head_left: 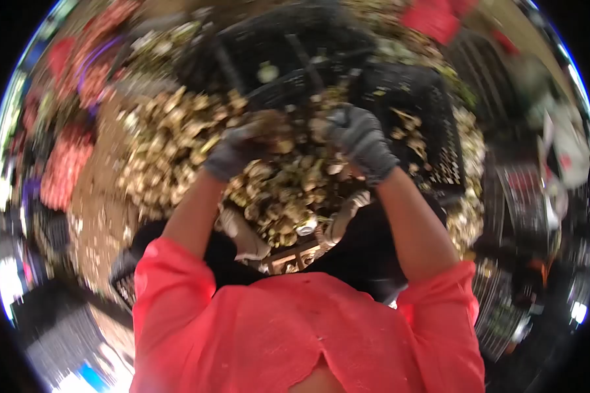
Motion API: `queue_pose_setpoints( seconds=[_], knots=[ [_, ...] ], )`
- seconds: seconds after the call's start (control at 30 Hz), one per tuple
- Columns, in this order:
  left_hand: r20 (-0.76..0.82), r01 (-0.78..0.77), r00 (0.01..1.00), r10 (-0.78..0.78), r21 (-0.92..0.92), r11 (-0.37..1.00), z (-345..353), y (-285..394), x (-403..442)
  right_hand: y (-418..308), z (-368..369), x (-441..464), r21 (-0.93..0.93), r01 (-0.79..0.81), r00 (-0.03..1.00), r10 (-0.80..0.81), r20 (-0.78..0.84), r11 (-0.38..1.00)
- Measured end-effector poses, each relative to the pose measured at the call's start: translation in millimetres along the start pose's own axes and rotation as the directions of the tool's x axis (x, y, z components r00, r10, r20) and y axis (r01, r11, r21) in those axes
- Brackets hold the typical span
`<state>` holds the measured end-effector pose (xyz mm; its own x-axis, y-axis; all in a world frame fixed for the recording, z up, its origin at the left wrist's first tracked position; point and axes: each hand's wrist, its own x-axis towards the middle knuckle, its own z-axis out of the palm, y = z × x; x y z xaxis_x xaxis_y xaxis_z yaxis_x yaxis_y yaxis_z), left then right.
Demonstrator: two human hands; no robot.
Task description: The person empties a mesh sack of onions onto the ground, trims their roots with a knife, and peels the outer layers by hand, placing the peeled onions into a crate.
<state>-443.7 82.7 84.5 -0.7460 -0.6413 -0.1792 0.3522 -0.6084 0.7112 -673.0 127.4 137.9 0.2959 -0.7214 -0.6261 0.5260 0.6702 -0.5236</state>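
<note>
Both my hands wear grey gloves above a heap of pale garlic bulbs [288, 190] between my feet. My left hand [236, 147] is closed around a brownish garlic bulb [272, 128], smeared by motion. My right hand [364, 141] is a curled fist near the black crate on the right. A pale blur shows at its fingertips, and what it grips cannot be made out. The two hands are apart, level with each other.
A black crate [295, 49] lies ahead, with another black crate [410, 98] holding some garlic at its right. More garlic bulbs [170, 144] spread to the left. Red mesh sacks [69, 167] stand at far left, and grey crates [521, 190] at right.
</note>
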Motion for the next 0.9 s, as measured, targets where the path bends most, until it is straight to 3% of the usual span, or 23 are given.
queue_pose_setpoints(
  seconds=[0.03,0.13,0.17,0.2,0.23,0.27,0.3,0.33,0.37,0.47,0.63,0.9],
  knots=[
    [0.099,-0.092,0.99,0.096,-0.041,0.995,11,-10,1,-5,16,-13,-0.691,0.317,0.876,-0.48,-0.049,0.65],
    [-0.056,-0.157,0.986,0.158,0.017,0.987,57,-22,-13,5,16,-12,-0.946,0.195,0.865,-0.499,0.042,0.259],
    [-0.198,-0.143,0.965,0.172,0.152,0.978,75,-21,-26,7,16,-16,-0.923,0.251,0.87,-0.487,0.083,0.291],
    [-0.186,-0.102,0.977,0.105,0.024,0.995,74,-24,-33,10,16,-19,-0.892,0.307,0.871,-0.476,0.122,0.331],
    [-0.214,-0.142,0.965,0.149,0.048,0.989,77,-29,-38,14,19,-23,-0.852,0.362,0.869,-0.468,0.162,0.377],
    [-0.243,-0.176,0.951,0.19,0.078,0.981,81,-33,-42,17,22,-29,-0.897,0.413,0.811,-0.513,0.282,0.16],
    [-0.27,-0.203,0.936,0.225,0.107,0.973,85,-37,-45,17,24,-34,-0.935,0.354,0.811,-0.498,0.307,0.0],
    [-0.292,-0.142,0.945,0.145,0.03,0.989,83,-42,-48,19,28,-40,-0.935,0.341,0.809,-0.474,0.347,-0.103],
    [-0.26,-0.275,0.916,0.307,0.153,0.949,84,-45,-47,21,32,-46,-0.924,0.322,0.808,-0.448,0.382,-0.208],
    [-0.333,-0.343,0.874,0.353,0.089,0.935,63,-57,-39,29,34,-55,-0.79,0.17,0.867,-0.292,0.405,-0.589],
    [-0.535,-0.4,0.808,0.245,-0.193,0.896,22,-89,-16,45,32,-46,-0.739,0.057,0.905,-0.278,0.322,-0.671],
    [-0.435,-0.207,0.881,0.183,-0.008,0.978,42,-102,-16,44,17,-38,-0.731,-0.099,0.947,-0.288,0.138,-0.675]
  ],
)
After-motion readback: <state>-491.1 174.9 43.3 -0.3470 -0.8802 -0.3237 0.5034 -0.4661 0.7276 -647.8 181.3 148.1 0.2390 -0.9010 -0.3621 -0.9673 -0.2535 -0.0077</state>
